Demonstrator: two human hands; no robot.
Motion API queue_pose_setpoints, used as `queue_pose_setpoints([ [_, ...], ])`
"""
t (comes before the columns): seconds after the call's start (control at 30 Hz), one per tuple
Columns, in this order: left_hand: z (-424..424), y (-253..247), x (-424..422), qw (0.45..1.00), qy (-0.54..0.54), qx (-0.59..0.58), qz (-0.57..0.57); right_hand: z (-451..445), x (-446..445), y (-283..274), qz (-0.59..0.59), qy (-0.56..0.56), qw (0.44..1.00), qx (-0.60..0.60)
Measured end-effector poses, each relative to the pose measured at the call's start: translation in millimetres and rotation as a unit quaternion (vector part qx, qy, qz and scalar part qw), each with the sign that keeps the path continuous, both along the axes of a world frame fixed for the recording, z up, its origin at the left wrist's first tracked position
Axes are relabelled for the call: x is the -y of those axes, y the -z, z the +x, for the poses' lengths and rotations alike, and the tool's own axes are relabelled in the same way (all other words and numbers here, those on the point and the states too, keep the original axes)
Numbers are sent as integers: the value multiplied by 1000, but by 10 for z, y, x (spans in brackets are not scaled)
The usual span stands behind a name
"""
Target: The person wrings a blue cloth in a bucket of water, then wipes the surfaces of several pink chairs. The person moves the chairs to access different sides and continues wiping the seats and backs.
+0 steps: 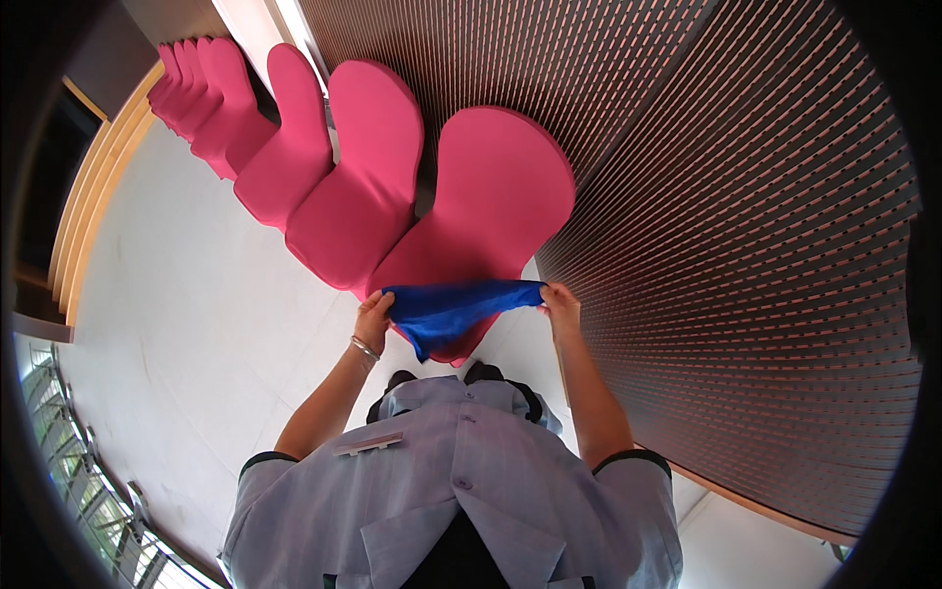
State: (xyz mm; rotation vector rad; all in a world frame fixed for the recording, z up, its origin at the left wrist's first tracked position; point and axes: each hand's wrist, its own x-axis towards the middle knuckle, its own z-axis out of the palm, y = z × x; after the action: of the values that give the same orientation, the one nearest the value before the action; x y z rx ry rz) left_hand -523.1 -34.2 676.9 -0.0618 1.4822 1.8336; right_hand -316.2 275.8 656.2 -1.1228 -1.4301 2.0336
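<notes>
A blue cloth (460,309) is stretched between my two hands in front of me. My left hand (374,318) pinches its left corner, and a metal bangle circles that wrist. At the opposite corner, my right hand (561,305) grips the fabric between thumb and fingers. One loose point of the cloth droops toward my body on the left side. Behind and beneath it stands the nearest pink upholstered chair (500,184), its seat front partly hidden by the cloth. Whether the cloth touches the seat I cannot tell.
More pink chairs (372,177) run in a row toward the upper left. A dark slatted wall panel (736,294) rises along the right and behind the chairs. Pale floor (199,294) spreads to the left, bordered by wooden steps or trim (92,199). Windows (96,486) line the lower left.
</notes>
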Motion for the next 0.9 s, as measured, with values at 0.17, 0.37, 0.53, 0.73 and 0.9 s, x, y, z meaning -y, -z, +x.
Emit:
queue_pose_setpoints([
  [0.17, -30, -236, 27, 995, -15, -96, -16, 147, 146, 88, -241, 16, 970, 6],
  [0.37, -134, -368, 38, 984, 15, -176, -13, 213, 157, 501, -202, -99, 971, 78],
  [0.53, -175, -333, 171, 963, 27, -267, -18, 125, 221, 658, -2, -258, 931, 258],
  [0.73, -424, -171, 362, 939, 1, -333, -83, -293, 178, 686, 140, -83, 962, 221],
  [0.9, -620, -473, 326, 915, -21, -397, -66, -565, -13, 159, 169, 25, 985, 18],
])
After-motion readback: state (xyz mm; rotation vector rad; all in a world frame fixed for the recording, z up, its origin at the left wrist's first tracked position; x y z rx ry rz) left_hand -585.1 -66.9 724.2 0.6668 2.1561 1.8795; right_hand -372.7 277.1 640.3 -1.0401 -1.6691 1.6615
